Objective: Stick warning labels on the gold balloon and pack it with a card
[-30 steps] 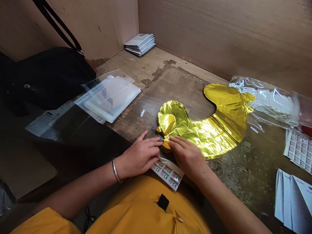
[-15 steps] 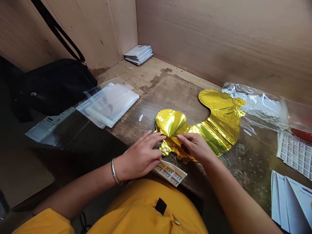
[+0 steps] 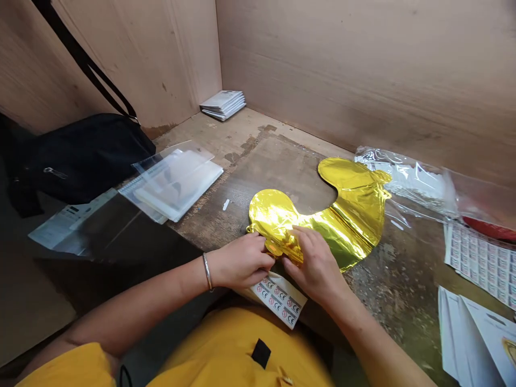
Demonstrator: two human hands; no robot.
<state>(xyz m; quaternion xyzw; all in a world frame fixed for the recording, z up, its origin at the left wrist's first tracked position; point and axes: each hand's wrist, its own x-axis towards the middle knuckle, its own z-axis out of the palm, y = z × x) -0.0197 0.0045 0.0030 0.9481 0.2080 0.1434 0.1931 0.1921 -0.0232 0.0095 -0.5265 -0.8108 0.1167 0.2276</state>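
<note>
Head view:
1. Left hand (image 3: 242, 262), fingers curled, grips the gold foil duck balloon (image 3: 318, 215) at its crumpled neck, though how firmly is hard to tell.
2. Right hand (image 3: 316, 263), half closed, pinches the same foil just beside it.
3. Balloon lies flat on a worn wooden bench (image 3: 250, 172), with a printed sticker strip (image 3: 279, 299) just below the hands.

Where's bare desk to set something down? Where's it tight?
Bare board shows between the plastic sleeves, the booklets and the gold foil balloon. A stained patch lies between the balloon and the sticker sheets. Crowded: around the left hand, right hand and sticker strip.
</note>
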